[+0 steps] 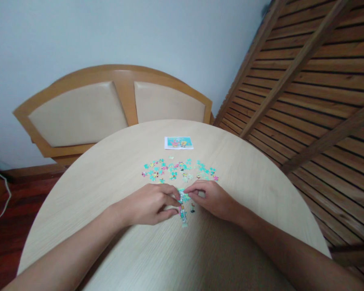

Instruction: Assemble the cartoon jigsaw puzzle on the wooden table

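A narrow upright strip of joined jigsaw pieces [183, 214] lies flat on the table close to me, with a pale figure on a green-blue ground. My left hand [153, 203] is bent around its left edge, fingertips and thumb on the pieces. From the other side, my right hand [210, 197] has its fingers drawn together, the index fingertip on a small greenish jigsaw piece at the strip's top end. The fingers partly cover that upper end. A single dark-and-brown jigsaw piece [193, 207] lies apart, just right of the strip.
Beyond my hands, several loose jigsaw pieces [172, 174] in turquoise, pink and yellow are spread in a band. A printed picture card [178, 142] lies behind them. The round wooden table [87, 194] meets a padded bench back [79, 115]; a slatted wooden screen [306, 101] stands right.
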{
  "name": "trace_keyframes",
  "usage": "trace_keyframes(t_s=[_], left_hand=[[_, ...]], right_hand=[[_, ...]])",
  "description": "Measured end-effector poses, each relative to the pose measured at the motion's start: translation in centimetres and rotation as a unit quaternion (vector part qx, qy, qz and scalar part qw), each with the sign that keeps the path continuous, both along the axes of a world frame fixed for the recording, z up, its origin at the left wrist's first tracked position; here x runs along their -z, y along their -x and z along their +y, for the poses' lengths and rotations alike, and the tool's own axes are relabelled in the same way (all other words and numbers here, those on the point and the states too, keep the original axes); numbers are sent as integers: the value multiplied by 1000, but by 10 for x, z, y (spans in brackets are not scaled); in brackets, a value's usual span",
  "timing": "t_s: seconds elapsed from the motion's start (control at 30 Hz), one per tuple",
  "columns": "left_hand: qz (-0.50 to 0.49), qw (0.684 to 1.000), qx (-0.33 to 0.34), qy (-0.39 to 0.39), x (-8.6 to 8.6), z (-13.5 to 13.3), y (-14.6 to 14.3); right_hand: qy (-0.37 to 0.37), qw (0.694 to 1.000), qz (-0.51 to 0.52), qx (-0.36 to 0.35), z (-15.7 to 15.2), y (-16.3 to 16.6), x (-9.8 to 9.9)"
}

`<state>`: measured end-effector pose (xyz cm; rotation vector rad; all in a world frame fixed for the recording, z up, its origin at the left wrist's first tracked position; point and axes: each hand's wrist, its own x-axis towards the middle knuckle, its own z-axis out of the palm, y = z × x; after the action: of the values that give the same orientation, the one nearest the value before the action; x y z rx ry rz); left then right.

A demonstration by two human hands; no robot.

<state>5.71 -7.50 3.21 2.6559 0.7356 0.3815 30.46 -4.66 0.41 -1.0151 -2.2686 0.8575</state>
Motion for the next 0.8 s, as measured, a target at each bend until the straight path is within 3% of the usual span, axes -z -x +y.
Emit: trace_keyframes(t_s=[0.4, 0.63, 0.8], left_hand=[[-6, 1000, 0, 20, 0, 0, 1], [-2, 1000, -1, 21, -1, 0, 1], [-7, 1000, -1, 17, -2, -1, 1]], right_hand=[[40, 999, -9, -17, -3, 2, -3], [101, 995, -16, 2, -6, 0, -6], [88, 996, -24, -1, -9, 0, -7]])
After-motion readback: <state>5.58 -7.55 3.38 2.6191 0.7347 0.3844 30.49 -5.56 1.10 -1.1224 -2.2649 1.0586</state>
